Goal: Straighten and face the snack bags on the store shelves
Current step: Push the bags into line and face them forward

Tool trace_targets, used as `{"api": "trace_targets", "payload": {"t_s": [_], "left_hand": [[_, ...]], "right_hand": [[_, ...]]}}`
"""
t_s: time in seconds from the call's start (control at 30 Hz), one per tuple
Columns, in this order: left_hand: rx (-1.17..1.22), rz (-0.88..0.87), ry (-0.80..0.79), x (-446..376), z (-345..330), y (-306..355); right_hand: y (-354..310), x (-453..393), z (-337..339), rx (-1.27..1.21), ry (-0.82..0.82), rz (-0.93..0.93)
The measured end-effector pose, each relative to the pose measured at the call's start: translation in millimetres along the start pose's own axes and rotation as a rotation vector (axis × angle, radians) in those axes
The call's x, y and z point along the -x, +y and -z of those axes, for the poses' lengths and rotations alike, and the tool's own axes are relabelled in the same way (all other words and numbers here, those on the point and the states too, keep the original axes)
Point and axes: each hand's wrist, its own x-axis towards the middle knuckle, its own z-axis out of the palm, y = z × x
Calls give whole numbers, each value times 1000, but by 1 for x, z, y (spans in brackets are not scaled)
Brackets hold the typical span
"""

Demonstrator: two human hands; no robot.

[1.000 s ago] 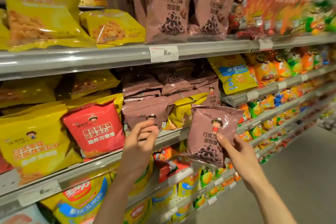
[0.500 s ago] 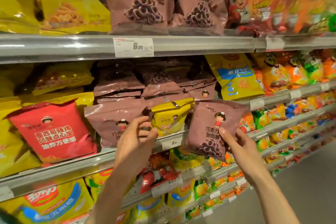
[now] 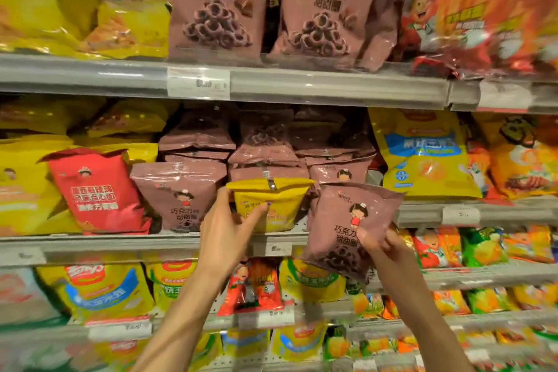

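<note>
My right hand [image 3: 385, 248] grips a mauve chocolate-ring snack bag [image 3: 347, 220] by its lower right corner and holds it upright in front of the middle shelf [image 3: 120, 243]. My left hand [image 3: 226, 226] reaches to a small yellow bag [image 3: 271, 205] standing among the mauve bags; its thumb and fingers close on the bag's left side. Another mauve bag [image 3: 178, 193] stands upright just left of the yellow one. More mauve bags [image 3: 265, 145] lie stacked flat behind them.
A red bag [image 3: 96, 190] and yellow bags [image 3: 24, 187] fill the shelf's left; a yellow-and-blue bag [image 3: 422, 154] stands at right. Two large mauve bags [image 3: 214, 3] face forward on the top shelf [image 3: 332, 84]. Lower shelves hold several chip bags.
My left hand moved right from the standing mauve bag to the yellow bag. The camera came closer to the shelf. My right hand keeps the mauve bag, now nearer the shelf.
</note>
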Motion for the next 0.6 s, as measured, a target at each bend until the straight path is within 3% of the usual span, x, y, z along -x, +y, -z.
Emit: {"api": "trace_targets", "payload": {"t_s": [0.4, 0.6], "left_hand": [[58, -59, 119, 5, 23, 5], [76, -36, 135, 8, 54, -12]], "right_hand": [[-9, -15, -13, -146, -105, -22], [-18, -29, -54, -57, -86, 35]]}}
